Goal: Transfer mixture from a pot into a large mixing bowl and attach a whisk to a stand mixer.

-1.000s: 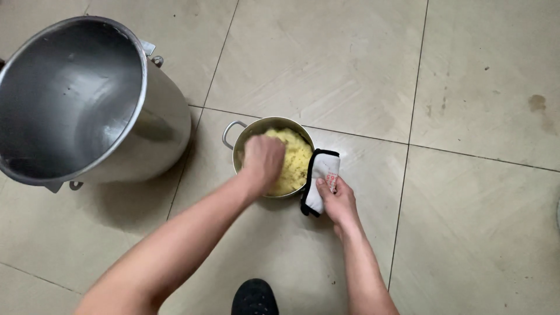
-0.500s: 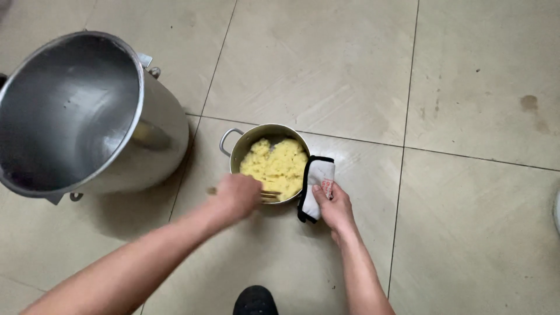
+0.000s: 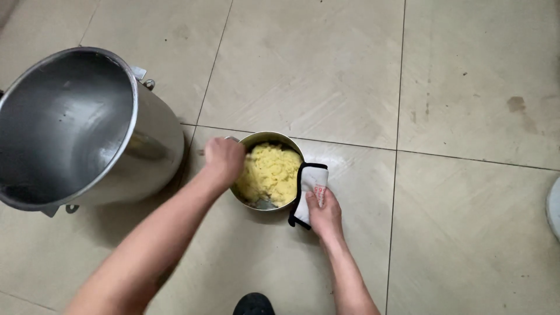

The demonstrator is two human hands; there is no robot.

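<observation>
A small steel pot [image 3: 252, 139] of yellow mashed food [image 3: 269, 172] stands on the tiled floor. My left hand [image 3: 224, 160] is over the pot's left rim, fisted around a thin utensil whose end pokes out to the left; its working end is hidden. My right hand [image 3: 324, 214] presses a white cloth pad with black edging [image 3: 309, 185] against the pot's right side, gripping it there.
A large steel mixing bowl [image 3: 146, 146], its inside bare, stands tilted on the floor just left of the pot. The dark toe of a shoe [image 3: 254, 303] shows at the bottom edge. A white rounded object [image 3: 554, 207] sits at the right edge.
My left hand went from the middle of the mash toward me, then back to the pot's left rim. The right hand stayed on the cloth pad.
</observation>
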